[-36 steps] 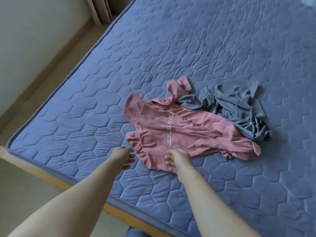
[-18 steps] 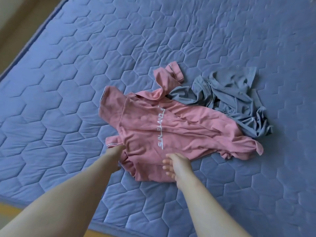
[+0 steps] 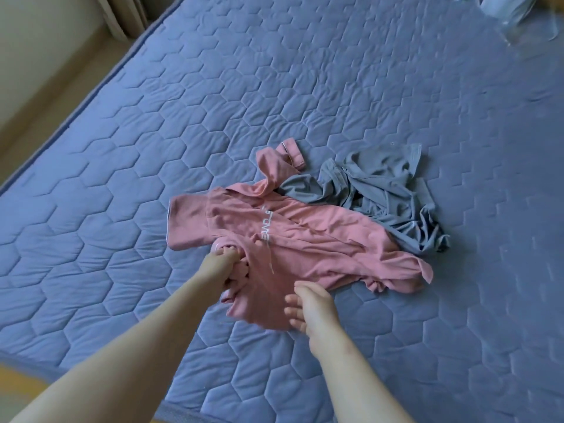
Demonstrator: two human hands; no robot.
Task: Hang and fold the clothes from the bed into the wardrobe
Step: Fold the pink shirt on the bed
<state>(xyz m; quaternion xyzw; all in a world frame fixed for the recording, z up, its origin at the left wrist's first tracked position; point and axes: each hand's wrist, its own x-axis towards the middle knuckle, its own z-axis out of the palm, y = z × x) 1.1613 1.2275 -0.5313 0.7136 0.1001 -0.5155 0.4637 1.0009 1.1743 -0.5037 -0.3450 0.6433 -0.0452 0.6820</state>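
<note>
I am looking down at the bed [image 3: 128,154], its blue quilted cover stitched in hexagons, and the pink hoodie [image 3: 308,242] is lying crumpled toward the near edge, roughly midway along it. The hood is spreading flat toward the left edge of the bed, one sleeve is twisting up toward the far side, and the body is trailing off to the right in long creases. White lettering is running down the chest, partly folded so I cannot read it, and a thin drawstring is hanging below it.

My left hand [image 3: 221,270] is closing its fingers around a bunched fold of pink cloth just below the hood, gripping it. My right hand [image 3: 314,303] is resting on the hoodie's near hem with its fingers curled down against the fabric; I cannot tell whether they are pinching it or only pressing.

A grey garment [image 3: 384,193] is lying in a rumpled heap just beyond the hoodie on its right, touching it, with the pink fabric overlapping the grey's near edge
</note>
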